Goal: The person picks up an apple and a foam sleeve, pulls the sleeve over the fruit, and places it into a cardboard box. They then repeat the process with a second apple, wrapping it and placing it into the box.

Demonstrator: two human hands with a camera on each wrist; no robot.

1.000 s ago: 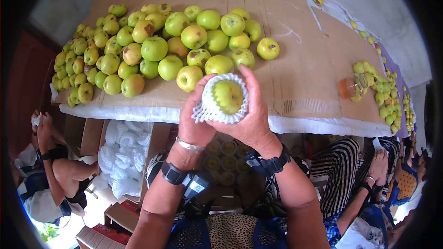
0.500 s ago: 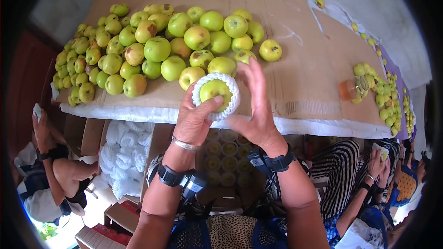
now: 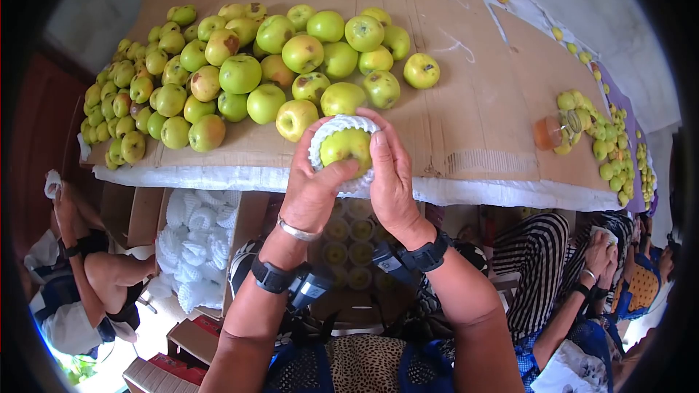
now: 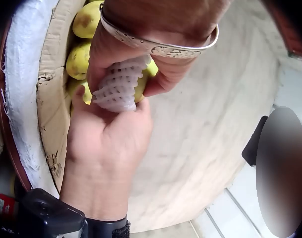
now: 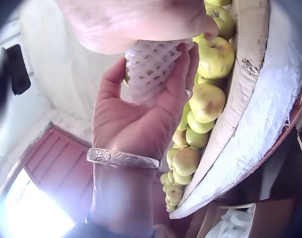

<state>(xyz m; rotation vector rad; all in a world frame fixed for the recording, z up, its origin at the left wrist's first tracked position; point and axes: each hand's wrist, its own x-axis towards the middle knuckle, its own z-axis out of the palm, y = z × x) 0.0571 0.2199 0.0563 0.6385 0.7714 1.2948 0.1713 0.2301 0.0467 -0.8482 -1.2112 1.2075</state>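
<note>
A green apple (image 3: pixel 342 147) sits inside a white foam net (image 3: pixel 332 125) above the table's front edge in the head view. My left hand (image 3: pixel 309 185) grips it from the left, thumb across the apple's face. On its other side my right hand (image 3: pixel 393 175) curls round the net, thumb near the rim. In the left wrist view the net (image 4: pixel 122 84) covers one side of the apple, between both hands. The right wrist view shows the net (image 5: pixel 152 72) in the left hand (image 5: pixel 136 119), which wears a silver bangle.
A pile of apples (image 3: pixel 240 74) lies on the cardboard-covered table (image 3: pixel 502 116). Below stand a box of foam nets (image 3: pixel 196 240) and a box of wrapped apples (image 3: pixel 360 253). A jar (image 3: pixel 547 132) is at the right. Other people sit on both sides.
The right hand, away from the net half a second ago, has come back against it. The left hand still holds the apple, its thumb on the apple's face.
</note>
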